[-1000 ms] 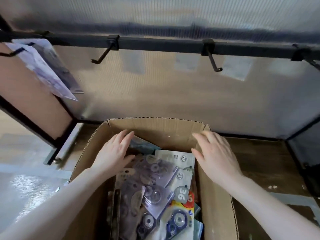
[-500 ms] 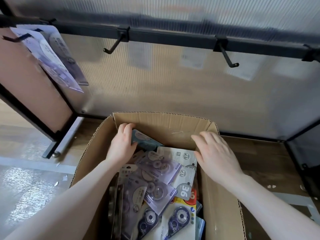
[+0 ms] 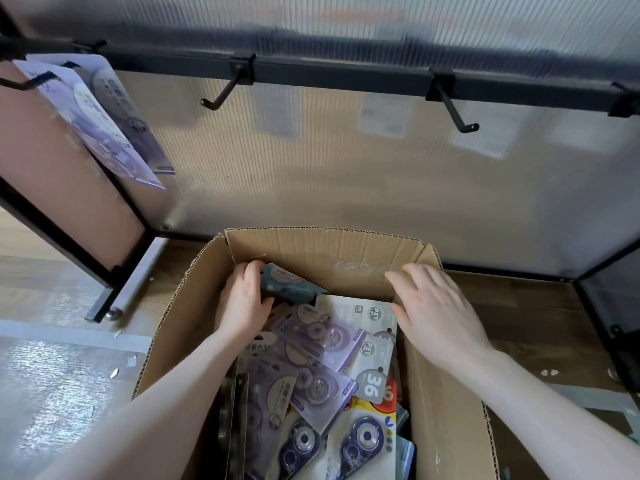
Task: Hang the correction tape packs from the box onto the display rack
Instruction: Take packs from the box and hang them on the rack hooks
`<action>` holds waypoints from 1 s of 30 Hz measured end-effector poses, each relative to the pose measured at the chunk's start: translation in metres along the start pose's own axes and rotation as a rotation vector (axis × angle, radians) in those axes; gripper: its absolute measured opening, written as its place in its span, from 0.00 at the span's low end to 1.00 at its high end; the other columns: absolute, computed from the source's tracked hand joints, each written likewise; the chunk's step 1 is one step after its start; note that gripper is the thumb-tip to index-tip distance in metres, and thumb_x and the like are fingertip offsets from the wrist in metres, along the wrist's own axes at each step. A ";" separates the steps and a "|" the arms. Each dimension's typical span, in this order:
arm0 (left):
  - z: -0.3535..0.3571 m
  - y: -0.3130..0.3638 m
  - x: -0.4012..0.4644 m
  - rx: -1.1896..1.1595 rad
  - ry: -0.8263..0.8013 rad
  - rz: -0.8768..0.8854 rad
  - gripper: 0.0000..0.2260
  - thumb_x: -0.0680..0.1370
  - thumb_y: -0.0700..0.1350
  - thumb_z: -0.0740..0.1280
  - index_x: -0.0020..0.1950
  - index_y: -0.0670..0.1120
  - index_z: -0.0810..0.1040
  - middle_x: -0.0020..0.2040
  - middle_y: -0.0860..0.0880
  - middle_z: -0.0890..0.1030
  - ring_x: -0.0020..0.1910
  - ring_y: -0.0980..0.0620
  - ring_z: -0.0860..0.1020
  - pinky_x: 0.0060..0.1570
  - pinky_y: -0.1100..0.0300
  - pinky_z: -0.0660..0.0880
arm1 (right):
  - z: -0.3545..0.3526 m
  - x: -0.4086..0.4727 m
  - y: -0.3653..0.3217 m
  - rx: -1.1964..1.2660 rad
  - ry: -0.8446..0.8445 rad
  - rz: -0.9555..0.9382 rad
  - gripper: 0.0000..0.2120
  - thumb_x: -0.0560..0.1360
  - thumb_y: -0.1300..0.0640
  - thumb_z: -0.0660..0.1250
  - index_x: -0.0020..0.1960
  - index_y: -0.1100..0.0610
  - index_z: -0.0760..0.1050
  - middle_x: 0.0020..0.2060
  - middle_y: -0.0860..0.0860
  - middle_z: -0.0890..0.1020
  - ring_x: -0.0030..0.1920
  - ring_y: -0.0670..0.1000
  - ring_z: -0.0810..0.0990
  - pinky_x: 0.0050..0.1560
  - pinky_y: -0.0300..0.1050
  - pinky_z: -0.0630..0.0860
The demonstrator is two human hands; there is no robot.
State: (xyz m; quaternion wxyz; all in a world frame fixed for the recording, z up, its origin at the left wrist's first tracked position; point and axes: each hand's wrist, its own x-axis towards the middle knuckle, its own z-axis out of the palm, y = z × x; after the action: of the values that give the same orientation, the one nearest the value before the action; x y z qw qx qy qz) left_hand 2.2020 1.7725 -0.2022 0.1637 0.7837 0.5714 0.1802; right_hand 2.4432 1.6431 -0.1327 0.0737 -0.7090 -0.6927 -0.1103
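Purple packs (image 3: 104, 123) already hang at the rack's left end, so the left hand (image 3: 244, 303), pinching a grey-blue pack (image 3: 289, 284) at the box's (image 3: 329, 247) far wall, should lift it hole-up toward the nearest bare hook (image 3: 223, 95), while the right hand (image 3: 438, 313) rests flat, fingers loose, steadying the box.

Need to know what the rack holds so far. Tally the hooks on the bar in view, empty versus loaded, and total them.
Empty hooks: 2, one left of centre and one right of centre.
Loaded hooks: 1, at far left, carrying hung packs.
Total: 3 hooks counted. A fourth mount at the right edge is cut off, so it is not counted.
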 end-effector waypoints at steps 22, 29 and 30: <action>-0.048 0.009 0.002 0.124 0.010 0.286 0.08 0.77 0.45 0.66 0.52 0.44 0.82 0.47 0.46 0.80 0.46 0.45 0.78 0.38 0.57 0.71 | -0.008 0.005 -0.009 -0.082 -0.258 -0.017 0.11 0.75 0.58 0.63 0.58 0.56 0.73 0.52 0.54 0.75 0.56 0.57 0.74 0.59 0.49 0.68; -0.064 0.007 -0.004 0.163 0.042 0.278 0.10 0.78 0.46 0.64 0.55 0.45 0.81 0.51 0.47 0.80 0.49 0.47 0.77 0.38 0.58 0.70 | -0.005 0.013 -0.028 -0.065 -0.510 0.053 0.09 0.79 0.58 0.58 0.58 0.56 0.70 0.55 0.54 0.75 0.57 0.55 0.74 0.50 0.47 0.69; -0.066 0.007 -0.004 0.165 0.051 0.272 0.10 0.78 0.46 0.64 0.55 0.44 0.80 0.50 0.47 0.80 0.49 0.47 0.77 0.37 0.59 0.69 | -0.002 0.014 -0.031 -0.061 -0.545 0.058 0.09 0.79 0.58 0.58 0.58 0.56 0.70 0.55 0.54 0.75 0.56 0.56 0.75 0.47 0.47 0.69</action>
State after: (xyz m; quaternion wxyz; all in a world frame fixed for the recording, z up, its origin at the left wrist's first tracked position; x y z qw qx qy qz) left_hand 2.1754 1.7699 -0.1412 0.0582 0.8598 0.4770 0.1729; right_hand 2.4125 1.6566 -0.1289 -0.1337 -0.7337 -0.6629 0.0662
